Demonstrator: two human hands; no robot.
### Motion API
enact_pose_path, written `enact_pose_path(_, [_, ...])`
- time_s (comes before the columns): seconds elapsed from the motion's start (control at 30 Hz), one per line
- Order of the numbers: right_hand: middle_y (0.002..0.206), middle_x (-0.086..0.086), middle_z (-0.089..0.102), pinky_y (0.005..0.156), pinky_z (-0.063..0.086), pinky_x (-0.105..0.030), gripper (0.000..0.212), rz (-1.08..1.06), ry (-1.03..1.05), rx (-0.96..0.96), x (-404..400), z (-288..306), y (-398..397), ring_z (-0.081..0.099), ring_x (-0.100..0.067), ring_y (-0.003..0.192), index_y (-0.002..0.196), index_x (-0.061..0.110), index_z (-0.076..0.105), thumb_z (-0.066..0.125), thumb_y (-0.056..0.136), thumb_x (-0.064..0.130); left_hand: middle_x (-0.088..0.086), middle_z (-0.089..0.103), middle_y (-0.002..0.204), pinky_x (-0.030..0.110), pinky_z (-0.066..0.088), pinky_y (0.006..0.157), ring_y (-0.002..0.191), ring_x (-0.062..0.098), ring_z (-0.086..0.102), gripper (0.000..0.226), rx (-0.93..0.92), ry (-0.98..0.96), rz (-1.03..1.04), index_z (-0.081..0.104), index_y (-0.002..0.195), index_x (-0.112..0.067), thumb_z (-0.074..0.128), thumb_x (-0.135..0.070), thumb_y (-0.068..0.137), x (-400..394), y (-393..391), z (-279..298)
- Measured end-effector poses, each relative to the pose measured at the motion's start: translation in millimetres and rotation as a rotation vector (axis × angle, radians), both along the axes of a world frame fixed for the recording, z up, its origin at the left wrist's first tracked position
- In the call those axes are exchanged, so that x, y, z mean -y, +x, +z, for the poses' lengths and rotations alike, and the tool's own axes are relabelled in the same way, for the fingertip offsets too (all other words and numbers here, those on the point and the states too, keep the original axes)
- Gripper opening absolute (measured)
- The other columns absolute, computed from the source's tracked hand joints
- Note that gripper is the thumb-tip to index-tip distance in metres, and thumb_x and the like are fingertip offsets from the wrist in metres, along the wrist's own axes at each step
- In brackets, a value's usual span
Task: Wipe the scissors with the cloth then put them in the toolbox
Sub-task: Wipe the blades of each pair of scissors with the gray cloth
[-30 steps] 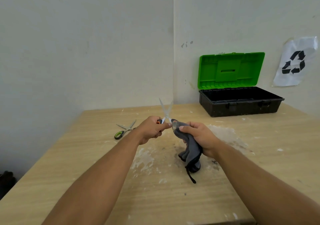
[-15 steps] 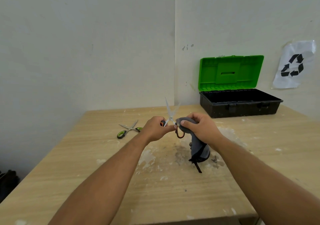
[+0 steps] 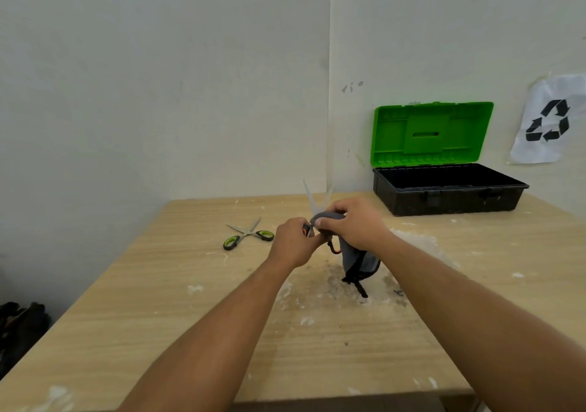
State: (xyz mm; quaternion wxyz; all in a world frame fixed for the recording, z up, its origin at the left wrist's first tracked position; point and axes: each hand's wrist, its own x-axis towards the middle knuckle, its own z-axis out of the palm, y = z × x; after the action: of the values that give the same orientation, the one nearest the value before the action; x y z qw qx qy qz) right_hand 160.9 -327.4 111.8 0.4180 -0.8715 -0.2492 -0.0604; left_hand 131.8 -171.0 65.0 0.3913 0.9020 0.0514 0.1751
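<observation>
My left hand (image 3: 293, 240) grips the handle end of a pair of orange-handled scissors (image 3: 312, 199), whose spread blades point up above my hands. One orange handle loop shows just below my right hand. My right hand (image 3: 353, 223) presses a grey cloth (image 3: 356, 258) against the scissors near the pivot; the rest of the cloth hangs down over the table. The toolbox (image 3: 444, 189), black with its green lid raised, stands at the back right against the wall.
A second pair of scissors with green handles (image 3: 249, 235) lies with spread blades on the wooden table (image 3: 158, 300), left of my hands. White dust smears mark the table under the cloth. A recycling sign (image 3: 548, 120) hangs on the right wall. Dark objects lie on the floor at the left.
My right hand with the cloth has moved up and over the scissors' pivot, closer to my left hand. The hanging cloth has swung with it.
</observation>
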Motion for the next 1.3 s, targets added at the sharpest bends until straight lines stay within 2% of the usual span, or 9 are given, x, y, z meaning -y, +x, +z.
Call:
enact_pose_path(0.17, [0.061, -0.002, 0.056, 0.047, 0.034, -0.026, 0.033, -0.115, -0.166, 0.047, -4, 5, 4, 0.048, -0.013, 0.054, 0.071, 0.008, 0.066, 0.076, 0.078, 0.039, -0.004, 0.042, 0.058, 0.028, 0.022, 0.048, 0.050, 0.012, 0.035, 0.052, 0.031, 0.024, 0.018, 0.041, 0.063, -0.019, 0.077, -0.054, 0.078, 0, -4, -3])
enact_pose_path(0.27, [0.062, 0.000, 0.060, 0.044, 0.033, -0.024, 0.030, -0.169, -0.198, 0.060, 1, 6, 6, 0.050, -0.011, 0.053, 0.070, 0.012, 0.067, 0.076, 0.079, 0.039, -0.004, 0.040, 0.056, 0.029, 0.022, 0.049, 0.051, 0.013, 0.033, 0.057, 0.025, 0.031, 0.032, 0.039, 0.062, -0.019, 0.077, -0.058, 0.076, -4, -6, -4])
enact_pose_path(0.5, [0.067, -0.006, 0.064, 0.051, 0.037, -0.029, 0.035, -0.041, -0.080, 0.041, -4, 0, 4, 0.053, -0.016, 0.058, 0.074, 0.009, 0.071, 0.080, 0.076, 0.042, -0.004, 0.042, 0.057, 0.029, 0.023, 0.048, 0.051, 0.013, 0.035, 0.054, 0.008, 0.017, 0.025, 0.041, 0.063, -0.018, 0.077, -0.057, 0.077, -2, -6, -2])
enact_pose_path(0.63, [0.057, 0.000, 0.053, 0.047, 0.033, -0.027, 0.035, -0.106, -0.124, 0.039, -4, -2, 7, 0.046, -0.013, 0.051, 0.065, 0.011, 0.064, 0.081, 0.074, 0.041, -0.004, 0.042, 0.057, 0.029, 0.023, 0.048, 0.050, 0.013, 0.035, 0.055, 0.014, 0.027, 0.018, 0.041, 0.062, -0.018, 0.078, -0.057, 0.076, 0, -6, -2])
enact_pose_path(0.8, [0.061, -0.003, 0.064, 0.046, 0.034, -0.025, 0.031, -0.127, -0.032, 0.079, -6, -8, 6, 0.051, -0.010, 0.052, 0.067, 0.017, 0.068, 0.079, 0.075, 0.045, -0.005, 0.041, 0.055, 0.029, 0.022, 0.047, 0.049, 0.012, 0.034, 0.055, 0.015, -0.013, 0.023, 0.041, 0.062, -0.018, 0.078, -0.056, 0.076, 1, -5, 1])
enact_pose_path(0.9, [0.053, 0.006, 0.058, 0.040, 0.027, -0.014, 0.031, -0.120, -0.038, 0.119, -10, -11, 3, 0.051, -0.003, 0.047, 0.061, 0.023, 0.063, 0.079, 0.075, 0.046, -0.005, 0.044, 0.057, 0.028, 0.023, 0.047, 0.049, 0.012, 0.036, 0.051, 0.013, -0.007, 0.014, 0.044, 0.064, -0.018, 0.078, -0.055, 0.076, 3, -4, 1])
enact_pose_path(1.07, [0.052, -0.001, 0.053, 0.042, 0.031, -0.023, 0.038, -0.266, 0.094, 0.165, 0, -10, 10, 0.043, -0.007, 0.046, 0.057, 0.018, 0.056, 0.079, 0.075, 0.042, -0.004, 0.041, 0.056, 0.030, 0.023, 0.049, 0.050, 0.013, 0.034, 0.058, 0.009, 0.024, 0.027, 0.040, 0.063, -0.018, 0.076, -0.061, 0.075, 3, -6, -5])
enact_pose_path(1.17, [0.050, 0.005, 0.048, 0.039, 0.032, -0.015, 0.039, -0.189, 0.119, 0.141, 0, -12, 9, 0.044, -0.003, 0.044, 0.055, 0.021, 0.054, 0.080, 0.075, 0.042, -0.004, 0.041, 0.056, 0.030, 0.023, 0.049, 0.050, 0.013, 0.034, 0.058, 0.002, 0.018, 0.027, 0.040, 0.062, -0.018, 0.076, -0.062, 0.074, 2, -6, -7])
enact_pose_path(1.3, [0.055, 0.005, 0.063, 0.045, 0.037, -0.017, 0.029, -0.125, 0.060, 0.117, -4, -19, 6, 0.056, -0.003, 0.051, 0.063, 0.023, 0.063, 0.080, 0.076, 0.043, -0.005, 0.043, 0.056, 0.028, 0.023, 0.047, 0.049, 0.012, 0.035, 0.056, -0.003, 0.011, 0.025, 0.042, 0.062, -0.018, 0.077, -0.059, 0.075, 8, -4, -5])
